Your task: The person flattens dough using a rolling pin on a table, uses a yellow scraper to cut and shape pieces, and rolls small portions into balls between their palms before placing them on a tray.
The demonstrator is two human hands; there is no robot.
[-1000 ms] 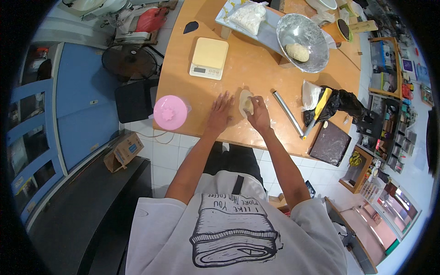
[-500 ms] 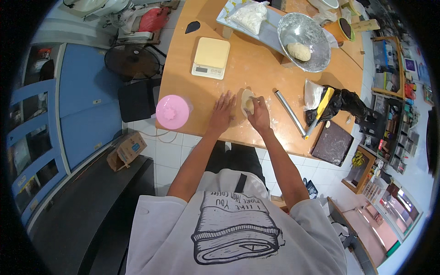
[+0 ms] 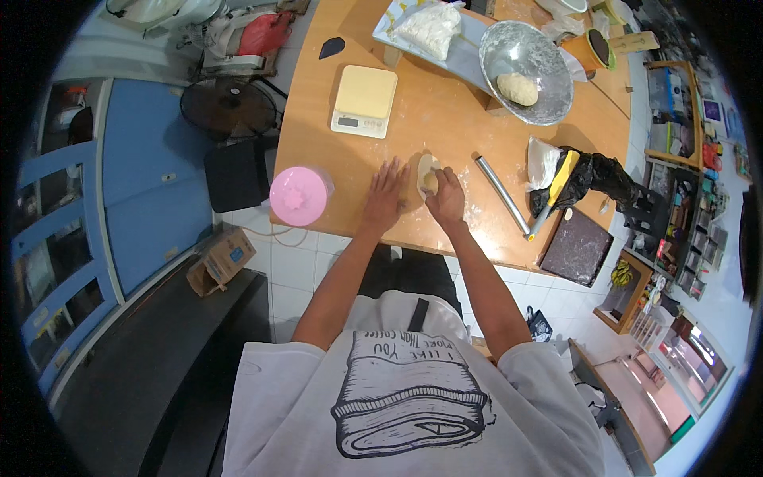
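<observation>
— Wooden desk fills the upper middle, dusted with flour. What sits on it?

— Biggest is a metal bowl at one o'clock, holding a dough lump. At eleven o'clock stands a cream kitchen scale; at nine o'clock, on the desk's edge, a pink lidded tub; at three o'clock a metal rolling pin.

— And the hands?

— Left hand lies flat on the desk, fingers spread wide, just beside a small flattened dough piece near the centre. Right hand rests on that dough, fingers curled down onto it, pressing a rounder bit under the fingertips.
</observation>
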